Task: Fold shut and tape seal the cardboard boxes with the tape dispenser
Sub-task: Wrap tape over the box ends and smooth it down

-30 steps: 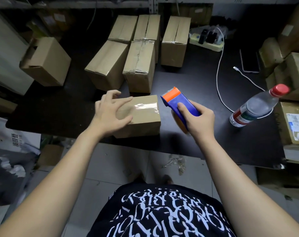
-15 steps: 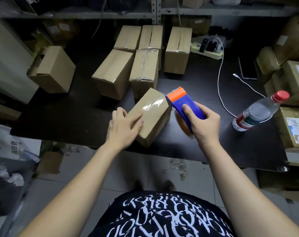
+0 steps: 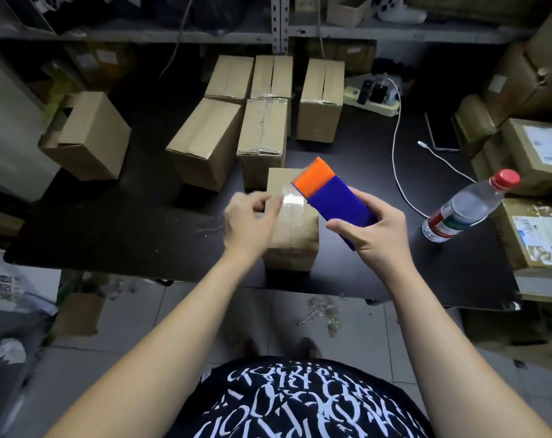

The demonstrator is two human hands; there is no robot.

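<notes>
Black table [image 3: 126, 222] beneath metal shelving, viewed from its near side. One cardboard box [image 3: 292, 248] stands at the middle of the near edge, flaps folded shut, with a band of clear tape [image 3: 292, 200] glinting across its top.

One tape dispenser [image 3: 331, 197], blue with an orange head, is held above the box's far right corner, head pointing away from the person. The right hand [image 3: 372, 235] wraps the blue body, thumb on the near face and fingers curled round the far side. The left hand [image 3: 249, 222], blurred, is narrowed to a pinch at the clear tape just left of the orange head, over the box's left top edge.

Behind this box, toward the far edge, five closed boxes [image 3: 205, 143] form a cluster, two in front and three at the back. One open-flapped box [image 3: 88, 134] sits alone at the left edge.

One water bottle [image 3: 467, 210] with a red cap is near the right edge. One white cable [image 3: 396, 159] runs from one power strip [image 3: 372, 99] at the far edge. Labelled boxes [image 3: 533, 153] are stacked along the right edge, their number unclear.
</notes>
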